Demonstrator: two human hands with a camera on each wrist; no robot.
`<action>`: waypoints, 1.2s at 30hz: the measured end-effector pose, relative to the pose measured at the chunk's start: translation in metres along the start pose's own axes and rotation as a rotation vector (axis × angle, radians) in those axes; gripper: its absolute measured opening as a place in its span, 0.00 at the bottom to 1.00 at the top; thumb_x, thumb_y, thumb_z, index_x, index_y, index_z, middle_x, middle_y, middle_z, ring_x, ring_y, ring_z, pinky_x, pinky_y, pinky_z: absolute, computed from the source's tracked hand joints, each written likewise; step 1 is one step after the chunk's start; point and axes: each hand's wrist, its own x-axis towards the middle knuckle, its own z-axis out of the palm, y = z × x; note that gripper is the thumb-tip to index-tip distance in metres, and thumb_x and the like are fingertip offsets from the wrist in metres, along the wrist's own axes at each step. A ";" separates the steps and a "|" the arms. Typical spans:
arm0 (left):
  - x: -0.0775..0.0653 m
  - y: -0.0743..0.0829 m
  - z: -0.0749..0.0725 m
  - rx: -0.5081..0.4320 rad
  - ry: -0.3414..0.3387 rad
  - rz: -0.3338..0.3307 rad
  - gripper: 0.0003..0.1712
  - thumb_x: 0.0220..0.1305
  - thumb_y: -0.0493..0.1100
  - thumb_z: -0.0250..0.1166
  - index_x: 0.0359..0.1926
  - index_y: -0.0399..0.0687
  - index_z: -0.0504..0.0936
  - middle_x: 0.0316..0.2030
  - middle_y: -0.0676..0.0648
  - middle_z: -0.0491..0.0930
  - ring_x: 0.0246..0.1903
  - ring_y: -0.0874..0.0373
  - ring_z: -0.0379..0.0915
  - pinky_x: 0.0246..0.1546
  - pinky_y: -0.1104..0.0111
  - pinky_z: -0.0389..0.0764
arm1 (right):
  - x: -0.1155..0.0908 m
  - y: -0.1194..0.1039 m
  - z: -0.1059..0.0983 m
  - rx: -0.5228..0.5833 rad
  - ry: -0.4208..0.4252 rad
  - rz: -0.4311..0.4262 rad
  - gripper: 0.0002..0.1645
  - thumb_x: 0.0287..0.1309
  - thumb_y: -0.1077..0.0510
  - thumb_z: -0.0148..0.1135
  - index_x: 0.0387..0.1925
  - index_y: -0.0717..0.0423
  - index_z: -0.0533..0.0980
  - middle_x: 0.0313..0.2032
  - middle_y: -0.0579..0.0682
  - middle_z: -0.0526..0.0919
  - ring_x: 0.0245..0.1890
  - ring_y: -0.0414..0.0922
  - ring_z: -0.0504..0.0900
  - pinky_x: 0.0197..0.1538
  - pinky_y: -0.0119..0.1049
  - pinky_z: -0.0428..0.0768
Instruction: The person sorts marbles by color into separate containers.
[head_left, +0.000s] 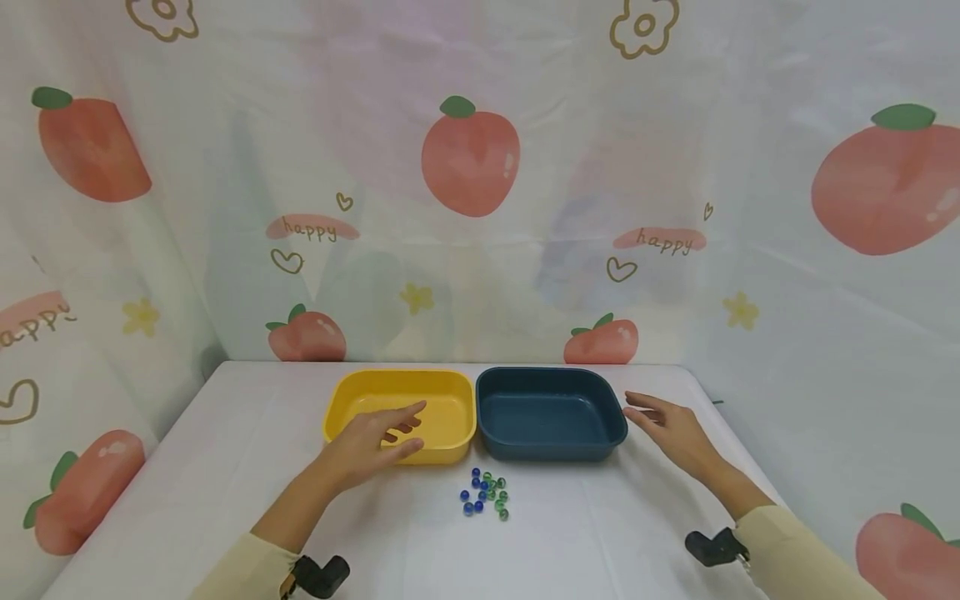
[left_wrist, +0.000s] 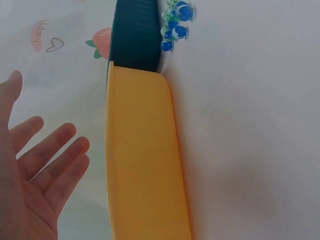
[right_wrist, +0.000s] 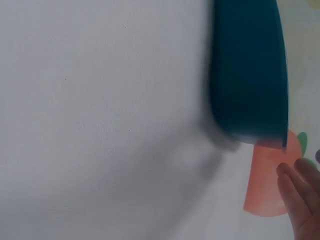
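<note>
My left hand (head_left: pixel 372 437) hovers over the front of the yellow bin (head_left: pixel 442 457), fingers spread and holding nothing. The left wrist view shows the same hand (left_wrist: pixel 35 180) beside the bin's yellow wall (left_wrist: pixel 145 160). Off the right end of the dark blue bin (head_left: pixel 551 450) is my right hand (head_left: pixel 671 429), its fingers relaxed and nothing in them. In the right wrist view its fingertips (right_wrist: pixel 285 170) show near the corner of the blue bin (right_wrist: pixel 250 90). Blue marbles (head_left: pixel 478 506) and green marbles (head_left: pixel 503 514) lie mixed in a loose cluster before the bins.
Both bins stand side by side toward the back of a white-covered table (head_left: pixel 600 542). Behind them hangs a pale curtain (head_left: pixel 480 275) printed with peaches. Black wrist cameras (head_left: pixel 321 577) sit at the cuffs of both light sleeves (head_left: pixel 798 550).
</note>
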 end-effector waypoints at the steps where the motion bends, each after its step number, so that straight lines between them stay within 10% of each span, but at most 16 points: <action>1: -0.001 0.000 0.001 -0.003 0.000 -0.006 0.34 0.66 0.58 0.63 0.70 0.55 0.70 0.53 0.53 0.83 0.50 0.59 0.79 0.49 0.64 0.84 | 0.000 0.000 0.001 0.007 0.002 0.002 0.32 0.71 0.44 0.54 0.66 0.61 0.70 0.60 0.64 0.77 0.54 0.63 0.81 0.52 0.57 0.82; 36: -0.023 -0.006 0.027 -0.187 0.036 -0.002 0.34 0.66 0.63 0.60 0.65 0.49 0.76 0.48 0.49 0.85 0.43 0.61 0.82 0.43 0.74 0.84 | -0.002 0.002 0.018 0.165 0.015 0.058 0.33 0.70 0.50 0.56 0.66 0.68 0.66 0.58 0.69 0.77 0.44 0.55 0.87 0.49 0.44 0.85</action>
